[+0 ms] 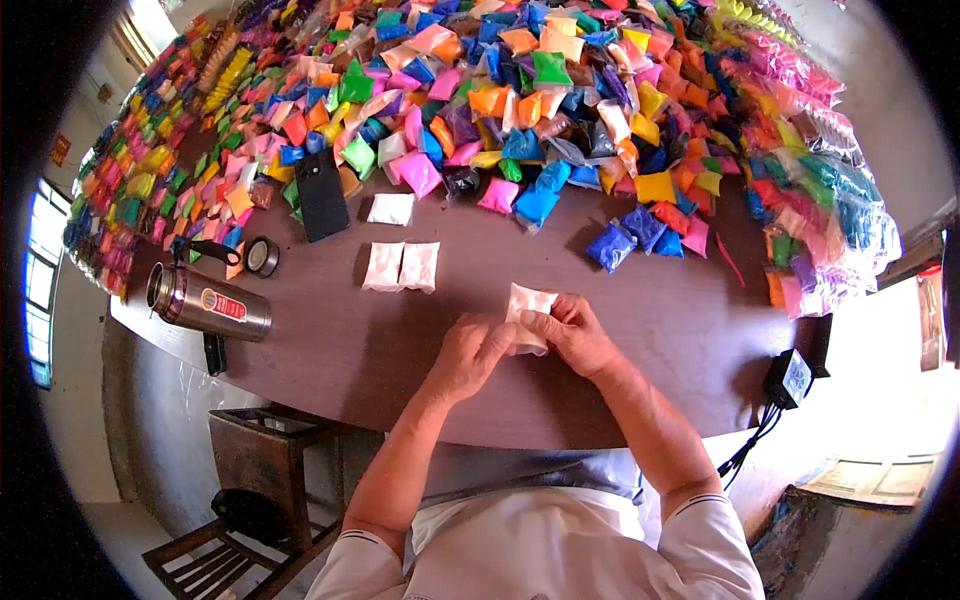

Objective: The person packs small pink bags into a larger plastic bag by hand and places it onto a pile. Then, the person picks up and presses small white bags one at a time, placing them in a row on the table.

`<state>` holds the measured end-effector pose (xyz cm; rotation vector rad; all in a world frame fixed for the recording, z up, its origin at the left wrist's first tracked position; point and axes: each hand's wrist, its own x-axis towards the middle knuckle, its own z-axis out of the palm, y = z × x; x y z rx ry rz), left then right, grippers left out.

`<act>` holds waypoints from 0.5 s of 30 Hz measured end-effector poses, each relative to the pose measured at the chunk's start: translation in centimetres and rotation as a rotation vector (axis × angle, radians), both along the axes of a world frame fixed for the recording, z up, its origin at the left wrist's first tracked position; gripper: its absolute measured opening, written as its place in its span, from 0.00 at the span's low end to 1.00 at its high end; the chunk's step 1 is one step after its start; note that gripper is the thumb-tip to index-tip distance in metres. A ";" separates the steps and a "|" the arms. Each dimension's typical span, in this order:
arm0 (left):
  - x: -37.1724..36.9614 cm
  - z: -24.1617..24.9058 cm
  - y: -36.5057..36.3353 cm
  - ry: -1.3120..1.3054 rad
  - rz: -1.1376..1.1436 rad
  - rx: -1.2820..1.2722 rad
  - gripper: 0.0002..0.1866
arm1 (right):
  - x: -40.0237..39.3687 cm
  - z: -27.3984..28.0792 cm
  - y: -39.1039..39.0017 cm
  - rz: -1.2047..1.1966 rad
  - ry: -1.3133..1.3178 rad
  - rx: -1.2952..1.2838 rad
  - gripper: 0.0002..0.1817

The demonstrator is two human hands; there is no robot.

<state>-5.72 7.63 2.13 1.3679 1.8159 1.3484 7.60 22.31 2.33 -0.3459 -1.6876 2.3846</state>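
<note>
A pale pink packet (528,301) is held between my two hands over the brown table. My left hand (472,352) grips its lower left edge, with the thumb on the packet. On the packet's right side, my right hand (574,333) has its thumb on the front and its fingers curled at the edge. Two pale pink packets (401,267) lie side by side on the table to the left of my hands. Behind them is a white packet (391,209).
A large pile of colourful packets (520,100) covers the back of the table (330,370). At the left are a black phone (321,197), a steel flask (222,307) and a round lid (262,256). Blue packets (611,246) lie right of centre; a black device (789,379) is at the right edge.
</note>
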 end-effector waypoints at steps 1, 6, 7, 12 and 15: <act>0.0 0.1 0.0 -0.011 0.004 0.002 0.26 | 0.1 1.3 -0.4 -0.020 -0.004 0.043 0.12; 0.2 0.9 0.2 0.025 -0.022 0.005 0.27 | 0.0 0.4 -0.5 -0.090 0.015 0.066 0.13; 0.2 1.0 0.3 0.031 -0.021 0.010 0.27 | 0.1 0.2 -0.4 -0.089 0.027 0.081 0.12; 0.1 0.2 0.2 0.025 0.024 0.061 0.27 | 0.7 -0.9 1.3 0.060 0.011 -0.118 0.13; 0.2 -0.6 0.2 0.014 0.043 0.080 0.27 | 0.3 1.1 0.7 0.053 0.040 -0.525 0.18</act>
